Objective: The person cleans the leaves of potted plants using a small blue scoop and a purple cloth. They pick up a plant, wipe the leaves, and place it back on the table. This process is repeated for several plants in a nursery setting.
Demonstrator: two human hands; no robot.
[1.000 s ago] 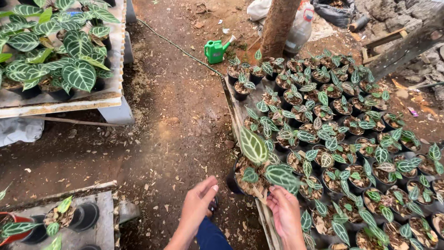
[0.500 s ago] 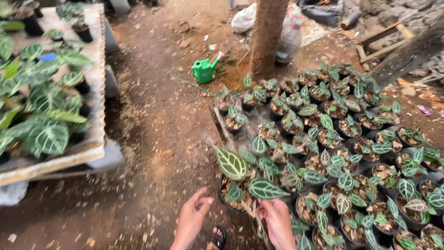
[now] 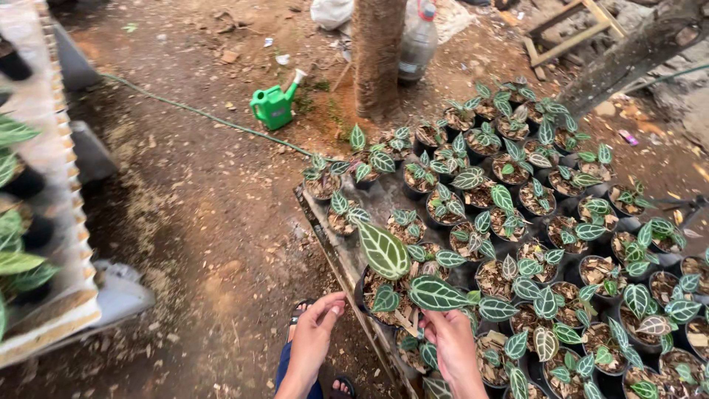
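**A:** Low in the frame, just right of centre, the right hand (image 3: 454, 347) is at the rim of the larger potted plant (image 3: 388, 295), the one with two big white-veined leaves. Fingers look curled against the pot's near edge, under the lower leaf, but the leaf hides whether they actually clamp the rim, so I cannot tell.

**B:** And the left hand (image 3: 319, 325)?

**A:** Bottom centre, just left of that pot and not touching it. Fingers loosely bent, thumb near the fingertips, nothing held.

**B:** Where does the pot sit?

**A:** At the near left corner of the low tray (image 3: 325, 229), which is packed with small potted seedlings (image 3: 517, 199) running up to the right of the frame. Bare dirt ground (image 3: 199, 207) lies to the left, with a green watering can (image 3: 275, 105) and a tree trunk (image 3: 378, 52) in the upper middle.

**B:** What could go wrong?

**A:** My guess: the pot is close to the tray's edge, so a one-sided pull on the rim could tip it off onto the dirt and spill the bark mix. The long lower leaf lies right over the right hand's knuckles, so it could crease or snap. Neighbouring seedlings touch it, and they could be knocked over.
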